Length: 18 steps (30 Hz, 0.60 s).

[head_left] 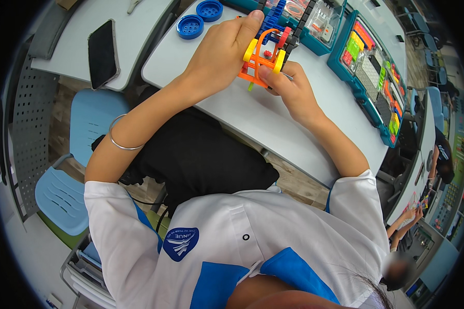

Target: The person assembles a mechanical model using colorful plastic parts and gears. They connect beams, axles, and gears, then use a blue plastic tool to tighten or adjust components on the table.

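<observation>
Both my hands hold a model built from plastic construction pieces (pixel 279 60), with an orange frame, yellow ends, blue and black beams and a red part. It is held up over the white table (pixel 242 110). My left hand (pixel 219 56) is closed on its left side, the thumb up along a dark beam. From the lower right, my right hand (pixel 290 90) pinches the orange frame, thumb on top; its other fingers are partly hidden beneath. Two blue wheels (pixel 189 27) lie on the table left of my left hand.
A teal case (pixel 363 98) of sorted colourful pieces lies open at the right, beside another teal box (pixel 319 44) at the back. A phone (pixel 103 54) rests on the left table. Light-blue chairs (pixel 62 201) stand at left. Other people work at far right.
</observation>
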Tool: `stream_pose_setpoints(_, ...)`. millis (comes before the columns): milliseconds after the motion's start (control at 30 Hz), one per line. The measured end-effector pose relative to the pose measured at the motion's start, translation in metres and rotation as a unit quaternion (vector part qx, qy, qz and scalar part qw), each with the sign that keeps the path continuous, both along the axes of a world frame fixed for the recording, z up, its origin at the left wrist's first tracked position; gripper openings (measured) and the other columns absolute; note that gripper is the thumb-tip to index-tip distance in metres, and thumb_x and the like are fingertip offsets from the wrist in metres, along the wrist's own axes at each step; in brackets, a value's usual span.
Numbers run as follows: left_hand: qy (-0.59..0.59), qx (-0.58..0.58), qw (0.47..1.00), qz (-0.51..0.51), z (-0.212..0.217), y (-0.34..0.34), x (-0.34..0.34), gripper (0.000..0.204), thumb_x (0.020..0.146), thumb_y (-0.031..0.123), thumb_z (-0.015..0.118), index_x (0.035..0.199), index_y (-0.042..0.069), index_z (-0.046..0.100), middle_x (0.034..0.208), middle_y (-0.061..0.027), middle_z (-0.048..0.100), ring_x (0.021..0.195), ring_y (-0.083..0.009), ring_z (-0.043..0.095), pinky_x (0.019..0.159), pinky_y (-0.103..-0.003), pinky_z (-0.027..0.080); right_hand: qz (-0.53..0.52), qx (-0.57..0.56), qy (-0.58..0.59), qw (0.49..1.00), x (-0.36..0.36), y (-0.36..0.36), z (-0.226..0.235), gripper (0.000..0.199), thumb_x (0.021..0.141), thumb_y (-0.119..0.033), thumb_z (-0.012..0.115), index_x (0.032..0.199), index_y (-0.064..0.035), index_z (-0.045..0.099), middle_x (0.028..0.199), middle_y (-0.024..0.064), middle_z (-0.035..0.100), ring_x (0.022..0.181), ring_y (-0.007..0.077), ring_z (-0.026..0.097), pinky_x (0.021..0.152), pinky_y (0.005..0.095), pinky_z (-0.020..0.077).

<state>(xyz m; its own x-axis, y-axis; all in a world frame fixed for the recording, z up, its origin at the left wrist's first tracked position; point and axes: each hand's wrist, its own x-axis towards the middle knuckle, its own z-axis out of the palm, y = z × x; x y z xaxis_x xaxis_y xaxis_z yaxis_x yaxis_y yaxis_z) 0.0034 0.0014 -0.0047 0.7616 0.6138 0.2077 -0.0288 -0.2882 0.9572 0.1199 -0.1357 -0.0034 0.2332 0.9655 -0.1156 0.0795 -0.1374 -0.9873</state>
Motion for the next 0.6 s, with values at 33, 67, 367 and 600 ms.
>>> stream_pose_setpoints(33,0.003,0.006,1.0,0.001,0.0,0.001,0.0,0.063,0.107,0.049,0.036,0.075,-0.002,0.056,0.058,-0.0091,0.051,0.051,-0.0173,0.047,0.05,-0.034,0.04,-0.004,-0.001,0.001,1.0,-0.001,0.0,0.0,0.035,0.094,-0.032,0.062,0.097,0.0024,0.07,0.08,0.0029,0.062,0.076,0.0097,0.052,0.069,0.0263,0.0403)
stream_pose_setpoints(67,0.006,0.012,1.0,0.003,0.0,0.001,-0.001,0.063,0.107,0.049,0.036,0.075,-0.002,0.057,0.058,-0.0091,0.051,0.051,-0.0174,0.047,0.05,-0.034,0.04,-0.009,-0.001,0.002,1.0,-0.001,0.001,0.001,0.035,0.093,-0.029,0.062,0.097,0.0045,0.07,0.081,0.0044,0.066,0.078,0.0108,0.056,0.071,0.0275,0.0433)
stream_pose_setpoints(367,-0.006,-0.054,0.998,-0.024,0.014,-0.007,-0.004,0.064,0.107,0.049,0.036,0.075,-0.002,0.056,0.06,-0.0065,0.052,0.056,-0.0141,0.048,0.058,-0.032,0.042,0.05,-0.02,0.117,0.992,0.01,-0.003,-0.007,0.03,0.094,-0.032,0.061,0.095,-0.0028,0.068,0.074,-0.0023,0.054,0.067,0.0047,0.044,0.059,0.0246,0.0324)
stream_pose_setpoints(600,-0.006,0.003,1.0,-0.03,-0.002,0.006,-0.001,0.062,0.107,0.049,0.038,0.076,-0.002,0.056,0.058,-0.0048,0.048,0.054,-0.0133,0.043,0.053,-0.031,0.038,-0.003,0.02,0.011,1.0,-0.001,0.002,0.001,0.032,0.095,-0.032,0.062,0.095,0.0002,0.068,0.075,-0.0021,0.054,0.069,0.0055,0.046,0.06,0.0253,0.0355)
